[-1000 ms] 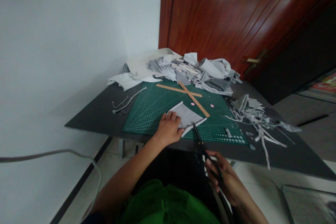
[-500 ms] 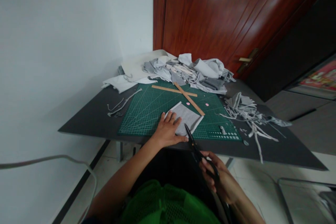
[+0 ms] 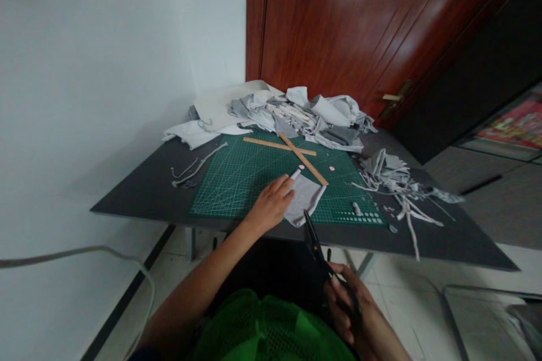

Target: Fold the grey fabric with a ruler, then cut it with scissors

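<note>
A small piece of grey cloth lies near the front edge of the green cutting mat, its edges curled. My left hand is closed on the cloth's left side, fingers together. Black scissors are in my right hand, its fingers wrapped round the handles. The blades point forward, with their tip at the cloth's front right edge. Two wooden rulers cross each other just beyond the cloth.
Grey and white cloths are heaped at the back of the dark table. Cut strips and scraps lie at the right, thin strips at the left. A cable hangs at the lower left.
My left hand has gone from lying spread on the cloth to gripping its left side. The cloth has shifted and turned a little. The scissors have drawn slightly back toward me.
</note>
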The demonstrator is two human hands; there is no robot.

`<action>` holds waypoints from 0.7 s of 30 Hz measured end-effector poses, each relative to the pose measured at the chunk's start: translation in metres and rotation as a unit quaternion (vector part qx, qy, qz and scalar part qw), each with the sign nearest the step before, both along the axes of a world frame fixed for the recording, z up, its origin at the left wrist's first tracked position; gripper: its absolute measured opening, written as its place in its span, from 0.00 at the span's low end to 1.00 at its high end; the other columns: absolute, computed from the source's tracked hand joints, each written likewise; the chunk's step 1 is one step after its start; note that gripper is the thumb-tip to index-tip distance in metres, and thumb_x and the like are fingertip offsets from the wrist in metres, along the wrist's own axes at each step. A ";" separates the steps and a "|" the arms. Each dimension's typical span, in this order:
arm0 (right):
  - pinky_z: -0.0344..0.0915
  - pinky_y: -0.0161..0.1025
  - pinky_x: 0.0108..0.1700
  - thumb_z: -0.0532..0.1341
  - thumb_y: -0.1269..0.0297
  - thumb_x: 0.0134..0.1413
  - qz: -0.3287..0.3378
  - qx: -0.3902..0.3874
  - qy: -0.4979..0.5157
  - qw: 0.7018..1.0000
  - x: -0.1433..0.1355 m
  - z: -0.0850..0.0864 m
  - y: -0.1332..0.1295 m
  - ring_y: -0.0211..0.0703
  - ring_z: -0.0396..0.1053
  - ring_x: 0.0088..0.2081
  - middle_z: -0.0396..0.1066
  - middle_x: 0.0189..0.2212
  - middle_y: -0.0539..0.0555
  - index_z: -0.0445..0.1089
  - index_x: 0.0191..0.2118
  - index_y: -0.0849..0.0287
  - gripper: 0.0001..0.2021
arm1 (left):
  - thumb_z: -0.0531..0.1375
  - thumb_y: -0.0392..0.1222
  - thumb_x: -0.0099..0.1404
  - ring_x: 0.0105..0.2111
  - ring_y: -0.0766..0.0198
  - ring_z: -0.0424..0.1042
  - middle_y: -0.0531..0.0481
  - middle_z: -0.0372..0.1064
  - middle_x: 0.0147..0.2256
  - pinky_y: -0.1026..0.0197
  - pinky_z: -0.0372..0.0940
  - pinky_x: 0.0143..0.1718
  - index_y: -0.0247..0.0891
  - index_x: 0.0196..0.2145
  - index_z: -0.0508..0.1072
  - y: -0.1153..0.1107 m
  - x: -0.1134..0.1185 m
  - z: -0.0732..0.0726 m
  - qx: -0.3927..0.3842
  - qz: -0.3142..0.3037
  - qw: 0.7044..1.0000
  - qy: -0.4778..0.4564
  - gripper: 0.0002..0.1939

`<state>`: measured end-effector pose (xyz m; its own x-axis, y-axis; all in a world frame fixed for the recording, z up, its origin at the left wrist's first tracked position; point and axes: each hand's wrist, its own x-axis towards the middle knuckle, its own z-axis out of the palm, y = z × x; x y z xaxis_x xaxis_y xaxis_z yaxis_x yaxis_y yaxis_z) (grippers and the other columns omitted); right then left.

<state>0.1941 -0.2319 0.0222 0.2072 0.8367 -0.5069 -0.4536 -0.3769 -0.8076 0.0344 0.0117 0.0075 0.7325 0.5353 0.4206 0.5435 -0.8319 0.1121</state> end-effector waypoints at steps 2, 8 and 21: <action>0.51 0.24 0.15 0.77 0.40 0.45 0.006 0.001 0.001 1.000 0.002 -0.005 0.000 0.27 0.54 0.18 0.66 0.27 0.43 0.66 0.52 0.52 0.35 | 0.56 0.29 0.72 0.64 0.57 0.65 0.44 0.72 0.57 0.55 0.63 0.63 0.39 0.48 0.77 -0.007 0.005 -0.001 -0.031 -0.105 0.994 0.025 0.14; 0.49 0.24 0.14 0.78 0.39 0.39 0.020 -0.004 -0.023 1.000 0.012 -0.006 0.009 0.26 0.52 0.16 0.65 0.25 0.42 0.66 0.52 0.52 0.39 | 0.61 0.41 0.72 0.53 0.52 0.69 0.46 0.74 0.48 0.49 0.64 0.54 0.42 0.46 0.78 -0.014 0.005 0.011 -0.063 -0.019 0.997 0.032 0.07; 0.55 0.25 0.12 0.72 0.43 0.54 0.125 0.094 -0.077 0.985 -0.002 -0.015 0.027 0.26 0.53 0.14 0.63 0.24 0.40 0.63 0.54 0.52 0.30 | 0.61 0.55 0.72 0.45 0.49 0.77 0.40 0.78 0.40 0.53 0.67 0.44 0.38 0.42 0.80 0.010 -0.036 0.034 -0.150 0.259 0.948 0.108 0.17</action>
<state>0.1925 -0.2044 0.0068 0.0447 0.9475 -0.3167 -0.2324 -0.2985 -0.9257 -0.0020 0.0218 0.0412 0.3903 0.9186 0.0619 0.9078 -0.3952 0.1408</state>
